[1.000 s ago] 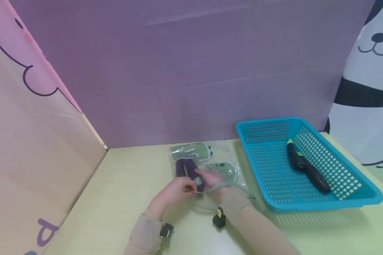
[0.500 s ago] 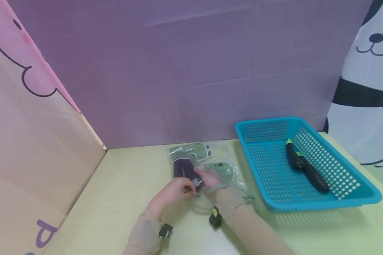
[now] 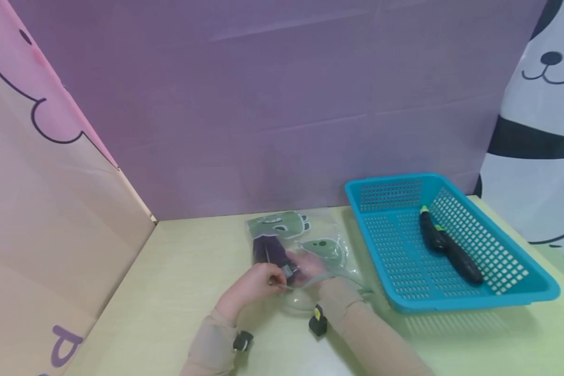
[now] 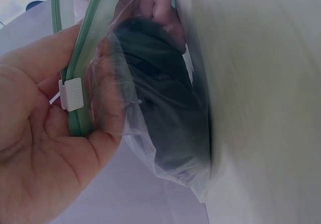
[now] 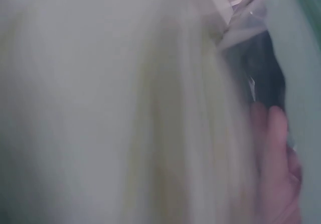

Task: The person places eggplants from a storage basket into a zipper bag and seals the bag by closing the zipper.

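Note:
A clear zip bag [image 3: 333, 224] printed with green cartoon shapes lies on the table. Inside it are dark purple, elongated things [image 3: 273, 249]; one looks rounded and almost black [image 4: 158, 93] in the left wrist view. My left hand [image 3: 258, 282] pinches the bag's green zip edge [image 4: 85, 38] beside a white slider [image 4: 71, 94]. Through the bag's mouth reaches my right hand [image 3: 310, 265], the zip strip crossing over its wrist. Its fingers [image 5: 275, 143] grip the near end of a dark purple thing, partly hidden by the bag in the right wrist view.
To the right stands a blue perforated basket [image 3: 376, 256] holding two dark eggplants [image 3: 461, 261] with green tips. A purple backdrop [image 3: 263, 130] rises behind the pale table [image 3: 183, 271], and printed panels flank both sides.
Both hands stay nearly in place on the bag. The dark purple things and the bag's upper print have shifted slightly left, and the head view has turned a little.

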The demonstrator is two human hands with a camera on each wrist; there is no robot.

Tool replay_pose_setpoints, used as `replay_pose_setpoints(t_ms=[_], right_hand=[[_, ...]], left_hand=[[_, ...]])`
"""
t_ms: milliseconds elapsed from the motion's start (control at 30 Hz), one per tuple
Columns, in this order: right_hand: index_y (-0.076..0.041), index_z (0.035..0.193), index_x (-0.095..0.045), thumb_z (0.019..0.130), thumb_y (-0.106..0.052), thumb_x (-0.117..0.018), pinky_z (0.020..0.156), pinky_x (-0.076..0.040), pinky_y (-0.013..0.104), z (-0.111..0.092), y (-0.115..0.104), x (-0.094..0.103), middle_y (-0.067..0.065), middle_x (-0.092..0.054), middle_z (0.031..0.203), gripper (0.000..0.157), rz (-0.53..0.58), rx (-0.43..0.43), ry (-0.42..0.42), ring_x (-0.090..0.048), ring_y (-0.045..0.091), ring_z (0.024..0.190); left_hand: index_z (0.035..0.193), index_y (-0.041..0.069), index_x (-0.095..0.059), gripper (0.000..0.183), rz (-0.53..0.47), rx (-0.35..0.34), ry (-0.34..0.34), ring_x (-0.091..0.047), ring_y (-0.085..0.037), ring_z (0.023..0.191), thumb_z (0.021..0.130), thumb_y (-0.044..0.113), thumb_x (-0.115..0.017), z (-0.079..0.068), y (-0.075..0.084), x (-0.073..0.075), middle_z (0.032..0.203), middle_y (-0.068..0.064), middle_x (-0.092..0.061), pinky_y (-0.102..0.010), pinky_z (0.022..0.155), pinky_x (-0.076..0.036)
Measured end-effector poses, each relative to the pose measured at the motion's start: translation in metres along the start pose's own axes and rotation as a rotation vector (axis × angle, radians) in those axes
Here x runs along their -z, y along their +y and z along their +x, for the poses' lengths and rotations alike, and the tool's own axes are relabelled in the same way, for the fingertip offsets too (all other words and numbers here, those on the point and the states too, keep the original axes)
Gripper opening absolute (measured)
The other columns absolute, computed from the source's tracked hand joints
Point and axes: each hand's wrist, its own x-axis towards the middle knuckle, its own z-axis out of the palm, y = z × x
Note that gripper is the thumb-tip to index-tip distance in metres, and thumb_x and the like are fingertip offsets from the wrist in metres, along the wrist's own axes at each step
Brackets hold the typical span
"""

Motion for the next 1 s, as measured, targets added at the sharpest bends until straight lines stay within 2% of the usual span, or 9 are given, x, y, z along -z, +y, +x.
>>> replay_pose_setpoints(t_ms=[267,600,800,1000], right_hand=[[0.007,0.114,-0.057,0.096,-0.034,-0.051,0.059,-0.056,0.031,0.0035,0.0016,-0.0041,0.021,-0.068,0.087,0.044,0.077,-0.023,-0.007,-0.065,0.02,0.063],[0.005,0.11,-0.059,0.097,-0.034,-0.049,0.057,-0.055,0.028,0.0009,0.0003,-0.0073,0.016,-0.067,0.085,0.042,0.089,0.003,-0.033,-0.06,0.015,0.059],[0.002,0.11,-0.061,0.096,-0.039,-0.05,0.053,-0.053,0.027,-0.0019,-0.0018,-0.008,0.01,-0.063,0.07,0.045,0.09,-0.002,-0.038,-0.056,0.013,0.053],[0.004,0.105,-0.062,0.096,-0.037,-0.051,0.049,-0.052,0.025,0.0008,-0.0003,-0.009,0.006,-0.059,0.061,0.043,0.114,-0.003,-0.038,-0.054,0.012,0.047]], left_hand=[[0.082,0.004,-0.066,0.006,0.0,0.008,0.003,-0.06,-0.012,0.074,0.079,0.002,-0.071,0.0002,-0.0038,-0.0012,0.078,-0.003,-0.067,-0.022,0.071,-0.052],[0.082,0.003,-0.066,0.009,-0.009,0.032,0.005,-0.061,-0.015,0.075,0.076,-0.003,-0.068,-0.0022,-0.0059,-0.0005,0.079,-0.005,-0.067,-0.024,0.072,-0.052],[0.082,0.005,-0.066,0.01,-0.017,0.064,0.006,-0.062,-0.015,0.078,0.076,-0.003,-0.068,-0.0032,-0.0075,0.0003,0.08,-0.003,-0.067,-0.026,0.074,-0.052],[0.083,0.004,-0.066,0.01,-0.012,0.058,0.011,-0.061,-0.015,0.077,0.077,-0.003,-0.069,-0.004,-0.0085,0.0011,0.08,-0.003,-0.067,-0.025,0.074,-0.052]])
